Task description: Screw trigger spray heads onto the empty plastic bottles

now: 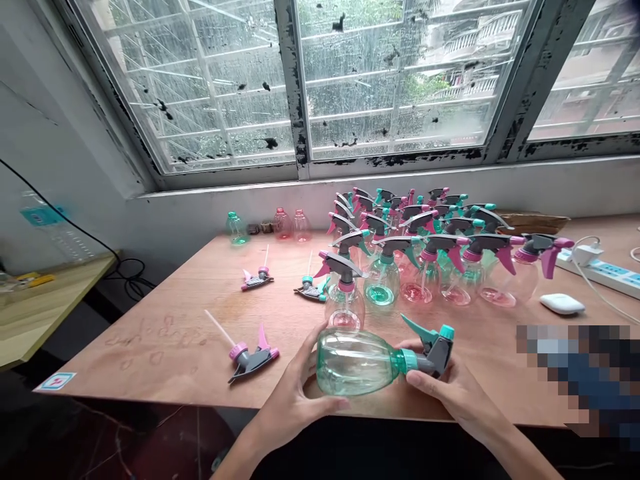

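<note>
A clear green spray bottle (pixel 357 362) lies on its side near the front edge of the wooden table (pixel 175 333), held by both hands. My left hand (pixel 295 400) cups the bottle's rounded base. My right hand (pixel 453 387) grips the neck, where a grey and teal trigger head (pixel 433 345) sits on the bottle. Just behind stands a cluster of several assembled spray bottles (pixel 415 253) with pink or teal triggers.
Loose trigger heads lie on the table: one (pixel 250 357) at front left, another (pixel 257 279) further back, a third (pixel 313 288) mid-table. Headless bottles (pixel 285 225) stand by the wall. A power strip (pixel 607 272) and white case (pixel 562 304) sit at right. A side table (pixel 45 300) is left.
</note>
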Motion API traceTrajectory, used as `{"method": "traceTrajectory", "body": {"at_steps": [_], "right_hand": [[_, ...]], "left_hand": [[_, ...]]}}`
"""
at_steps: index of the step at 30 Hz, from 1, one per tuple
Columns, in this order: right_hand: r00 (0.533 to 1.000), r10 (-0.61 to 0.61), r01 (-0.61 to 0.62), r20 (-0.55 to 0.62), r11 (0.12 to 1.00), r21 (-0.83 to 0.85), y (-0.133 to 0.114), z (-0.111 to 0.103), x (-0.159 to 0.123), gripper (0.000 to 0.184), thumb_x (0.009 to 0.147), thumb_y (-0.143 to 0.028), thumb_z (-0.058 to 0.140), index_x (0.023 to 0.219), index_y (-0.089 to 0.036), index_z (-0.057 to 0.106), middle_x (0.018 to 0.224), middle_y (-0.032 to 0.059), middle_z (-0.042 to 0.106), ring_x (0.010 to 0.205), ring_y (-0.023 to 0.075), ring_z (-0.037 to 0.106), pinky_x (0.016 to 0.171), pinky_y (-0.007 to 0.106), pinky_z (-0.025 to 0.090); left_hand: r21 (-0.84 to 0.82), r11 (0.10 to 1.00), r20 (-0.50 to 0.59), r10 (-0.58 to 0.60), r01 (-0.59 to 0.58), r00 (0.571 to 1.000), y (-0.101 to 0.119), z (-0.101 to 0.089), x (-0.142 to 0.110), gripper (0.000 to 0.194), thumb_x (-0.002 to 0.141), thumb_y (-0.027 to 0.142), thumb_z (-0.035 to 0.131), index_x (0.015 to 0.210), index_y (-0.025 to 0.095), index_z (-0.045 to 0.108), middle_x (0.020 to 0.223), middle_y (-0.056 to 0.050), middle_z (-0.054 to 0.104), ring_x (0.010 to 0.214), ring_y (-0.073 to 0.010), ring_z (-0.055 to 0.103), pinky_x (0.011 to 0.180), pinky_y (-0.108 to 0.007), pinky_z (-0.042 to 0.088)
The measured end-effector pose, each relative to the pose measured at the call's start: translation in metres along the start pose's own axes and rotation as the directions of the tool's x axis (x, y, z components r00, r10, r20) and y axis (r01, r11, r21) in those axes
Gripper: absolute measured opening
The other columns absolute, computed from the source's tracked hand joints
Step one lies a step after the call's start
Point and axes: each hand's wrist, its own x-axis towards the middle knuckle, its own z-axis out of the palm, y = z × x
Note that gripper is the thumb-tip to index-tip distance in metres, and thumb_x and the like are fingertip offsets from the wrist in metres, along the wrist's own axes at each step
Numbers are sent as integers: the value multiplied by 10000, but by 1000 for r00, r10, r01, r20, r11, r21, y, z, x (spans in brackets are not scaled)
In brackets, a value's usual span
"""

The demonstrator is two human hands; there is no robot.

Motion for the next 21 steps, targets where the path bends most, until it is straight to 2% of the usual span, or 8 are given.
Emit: {"method": "traceTrajectory", "body": {"at_steps": [3, 7, 10, 14, 19, 21], "right_hand": [[999, 13, -11, 35, 999, -49, 2, -2, 0, 375, 782, -511, 859, 1017, -250, 728, 827, 35, 727, 784, 305, 676, 741, 415, 518], [990, 26, -29, 135, 999, 20, 7, 0, -1, 353, 842, -526, 813, 1005, -241, 685, 667, 5, 690, 647, 277, 662, 660, 395, 512], [988, -6, -3, 153, 998, 61, 12, 3, -1, 347, 862, -551, 793, 1005, -253, 687, 638, 4, 676, 600, 264, 641, 610, 376, 508], [992, -37, 29, 122, 997, 65, 18, 2, -3, 354, 857, -569, 798, 1011, -264, 704, 614, 8, 670, 587, 263, 623, 594, 371, 514], [985, -55, 39, 165, 994, 102, 17, -3, -4, 254, 915, -443, 793, 1084, -277, 700, 672, -1, 691, 624, 235, 627, 618, 331, 525], [983, -38, 19, 182, 994, 104, 14, -3, -5, 248, 902, -398, 817, 1083, -279, 697, 686, -17, 684, 632, 221, 626, 621, 303, 531]], "left_hand": [[40, 999, 47, -12, 10, 999, -3, -2, -1, 1102, 791, 189, 826, 1579, 436, 96, 1602, -62, 395, 1408, -302, 475, 1190, -456, 386], [13, 1000, 66, -21, 20, 998, -6, -2, -2, 1159, 773, 184, 840, 1592, 388, 46, 1638, -95, 323, 1465, -338, 388, 1208, -486, 350], [-26, 999, 96, -23, 26, 995, -6, -3, -1, 1153, 741, 203, 871, 1594, 363, 111, 1601, -87, 395, 1480, -334, 358, 1220, -476, 330], [-95, 995, 125, -32, 44, 992, -3, -7, 0, 963, 804, 239, 824, 1564, 374, 249, 1565, -61, 453, 1447, -306, 410, 1181, -449, 385], [-98, 994, 108, -45, 56, 993, 1, -7, 2, 851, 774, 321, 852, 1498, 311, 406, 1473, -76, 550, 1389, -317, 467, 1139, -432, 418], [-107, 992, 102, -59, 69, 993, 4, -6, 3, 808, 798, 371, 825, 1492, 288, 417, 1446, -88, 570, 1362, -326, 492, 1104, -426, 448]]}}
